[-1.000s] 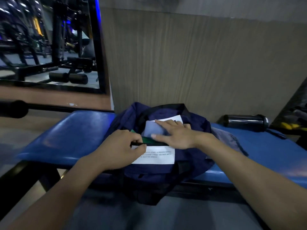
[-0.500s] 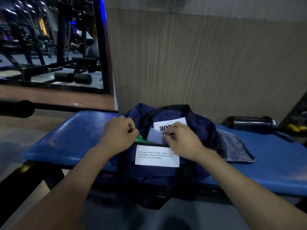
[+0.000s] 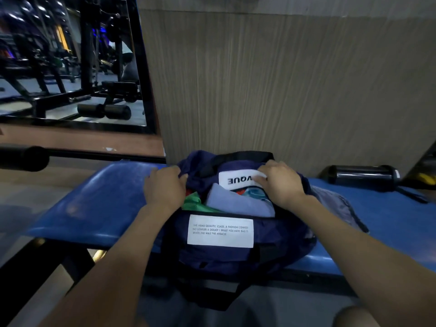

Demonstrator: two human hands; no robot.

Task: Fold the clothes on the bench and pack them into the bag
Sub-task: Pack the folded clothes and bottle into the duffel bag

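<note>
both hands curl on the navy bag's point(image 3: 271, 246) far rim at frame centre: left hand point(image 3: 165, 187) gripping the left edge, right hand point(image 3: 280, 184) the right. folded clothes point(image 3: 238, 204) fill the opening; bare blue bench point(image 3: 94, 204) lies lower left.

We cannot see the fingertips of the left hand point(image 3: 165, 186) or right hand point(image 3: 279, 182), buried in the bag point(image 3: 283, 241) fabric; the clothes point(image 3: 238, 202) inside show only partly, and the lower frame edge cuts the bag's strap
</note>
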